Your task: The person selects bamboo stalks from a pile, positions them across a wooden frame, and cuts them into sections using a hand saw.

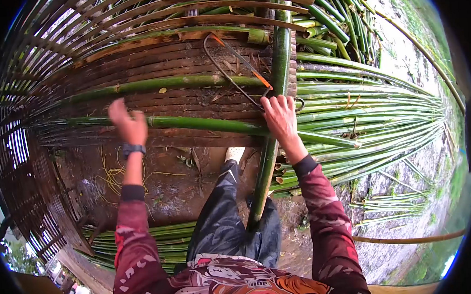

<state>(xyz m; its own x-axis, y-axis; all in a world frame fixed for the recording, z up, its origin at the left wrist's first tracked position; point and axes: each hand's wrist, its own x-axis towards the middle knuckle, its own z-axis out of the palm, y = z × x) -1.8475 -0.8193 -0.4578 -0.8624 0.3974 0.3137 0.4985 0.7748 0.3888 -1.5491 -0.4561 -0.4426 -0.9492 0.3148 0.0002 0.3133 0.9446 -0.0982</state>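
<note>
My right hand [280,118] is closed around the handle end of a bow saw [224,70], where a green bamboo pole meets a thick crosswise bamboo pole [281,59]. The saw's thin dark frame and orange-ended blade slant up to the left, over the slats. Under my right palm passes the long green bamboo pole [202,122], its cut end to the right. Over the left part of that pole hovers my left hand [127,122], fingers apart and a little blurred, with nothing in it. A dark watch is on the left wrist.
A brown bamboo slat platform [190,104] lies ahead, with another bamboo pole [163,83] on it. Many cut bamboo poles [371,97] are stacked at right. Yellow cord [112,177] lies on the muddy ground. A slatted wall [19,142] curves up at left.
</note>
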